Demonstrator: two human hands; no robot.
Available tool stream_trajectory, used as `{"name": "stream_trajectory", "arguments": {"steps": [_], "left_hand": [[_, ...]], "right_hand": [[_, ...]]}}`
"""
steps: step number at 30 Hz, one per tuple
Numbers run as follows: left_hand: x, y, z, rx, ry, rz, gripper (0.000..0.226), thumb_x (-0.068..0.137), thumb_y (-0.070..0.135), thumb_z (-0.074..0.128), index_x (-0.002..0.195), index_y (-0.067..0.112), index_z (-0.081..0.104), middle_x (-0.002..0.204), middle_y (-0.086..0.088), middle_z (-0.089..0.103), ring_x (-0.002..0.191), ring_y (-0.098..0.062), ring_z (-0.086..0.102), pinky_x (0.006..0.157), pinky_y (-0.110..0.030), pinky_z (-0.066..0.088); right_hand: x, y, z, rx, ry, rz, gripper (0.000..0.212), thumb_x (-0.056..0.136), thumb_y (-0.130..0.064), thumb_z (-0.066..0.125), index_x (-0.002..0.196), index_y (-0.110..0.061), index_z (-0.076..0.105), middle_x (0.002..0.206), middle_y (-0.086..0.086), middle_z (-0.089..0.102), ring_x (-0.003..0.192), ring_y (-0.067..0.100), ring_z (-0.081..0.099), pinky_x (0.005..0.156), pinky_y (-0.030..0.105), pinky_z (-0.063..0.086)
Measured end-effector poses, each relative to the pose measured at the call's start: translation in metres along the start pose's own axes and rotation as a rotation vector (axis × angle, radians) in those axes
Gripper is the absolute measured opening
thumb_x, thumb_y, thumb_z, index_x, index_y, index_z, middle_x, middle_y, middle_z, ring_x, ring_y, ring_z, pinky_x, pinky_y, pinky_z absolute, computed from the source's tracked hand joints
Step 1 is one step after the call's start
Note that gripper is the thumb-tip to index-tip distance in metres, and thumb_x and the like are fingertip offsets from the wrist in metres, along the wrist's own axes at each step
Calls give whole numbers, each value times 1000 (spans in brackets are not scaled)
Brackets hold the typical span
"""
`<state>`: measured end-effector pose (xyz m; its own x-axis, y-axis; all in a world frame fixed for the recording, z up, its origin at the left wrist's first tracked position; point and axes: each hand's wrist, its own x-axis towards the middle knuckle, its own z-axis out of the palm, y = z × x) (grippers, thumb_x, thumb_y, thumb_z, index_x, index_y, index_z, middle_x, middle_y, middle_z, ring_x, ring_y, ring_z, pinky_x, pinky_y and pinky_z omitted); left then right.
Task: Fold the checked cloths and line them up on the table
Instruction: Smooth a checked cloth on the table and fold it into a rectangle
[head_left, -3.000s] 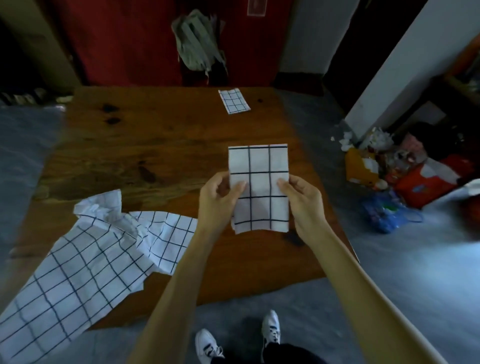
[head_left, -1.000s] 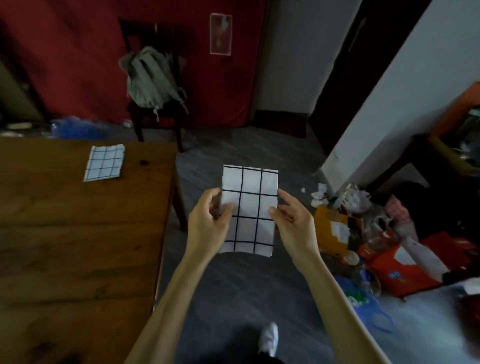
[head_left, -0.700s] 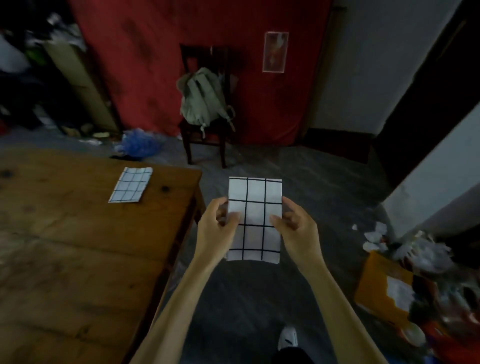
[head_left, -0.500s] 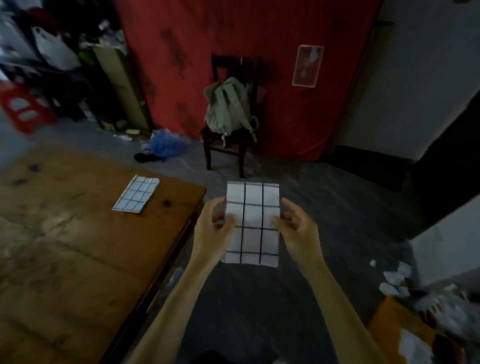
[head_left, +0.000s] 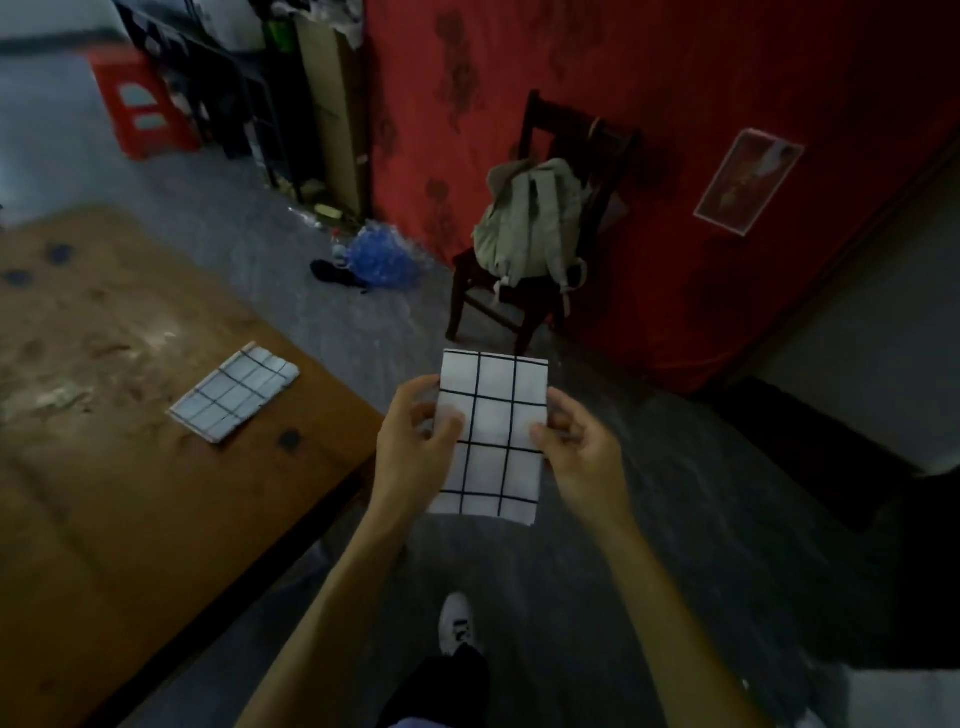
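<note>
While both hands, left (head_left: 415, 447) and right (head_left: 576, 447), pinch a folded cloth (head_left: 491, 434) off the table (head_left: 130, 509), placing beside the laid cloth (head_left: 234, 392) likely follows.

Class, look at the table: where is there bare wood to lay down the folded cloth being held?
Bare wood lies on the table nearer the person than the folded cloth already there, and beyond it too. The corner by that cloth is tighter. Both hands hold the cloth over the floor.
</note>
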<state>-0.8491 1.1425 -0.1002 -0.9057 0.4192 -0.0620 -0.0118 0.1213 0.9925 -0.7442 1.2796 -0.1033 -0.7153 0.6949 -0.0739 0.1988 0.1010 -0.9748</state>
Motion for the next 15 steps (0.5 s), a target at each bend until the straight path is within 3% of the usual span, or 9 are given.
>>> {"name": "stream_trajectory", "arguments": {"steps": [5, 11, 15], "left_hand": [[86, 9, 34, -164, -51, -67, 39, 90, 15, 62, 126, 23, 49, 107, 3, 64, 89, -1, 66, 63, -15, 53], [174, 29, 44, -117, 86, -34, 38, 89, 13, 63, 122, 26, 50, 106, 5, 62, 89, -7, 66, 64, -17, 54], [224, 26, 47, -95, 215, -46, 39, 88, 13, 64, 122, 26, 50, 103, 5, 63, 86, -7, 67, 62, -16, 53]], "right_hand": [[102, -15, -9, -86, -27, -11, 46, 91, -13, 64, 134, -22, 52, 105, -15, 65, 102, 5, 64, 85, 25, 56], [208, -38, 11, -30, -119, -35, 47, 90, -8, 63, 134, -22, 51, 100, -18, 63, 93, -5, 65, 79, 20, 56], [277, -31, 35, -15, -211, -26, 45, 89, -10, 67, 132, -18, 55, 111, -5, 67, 105, 10, 65, 89, 32, 56]]}}
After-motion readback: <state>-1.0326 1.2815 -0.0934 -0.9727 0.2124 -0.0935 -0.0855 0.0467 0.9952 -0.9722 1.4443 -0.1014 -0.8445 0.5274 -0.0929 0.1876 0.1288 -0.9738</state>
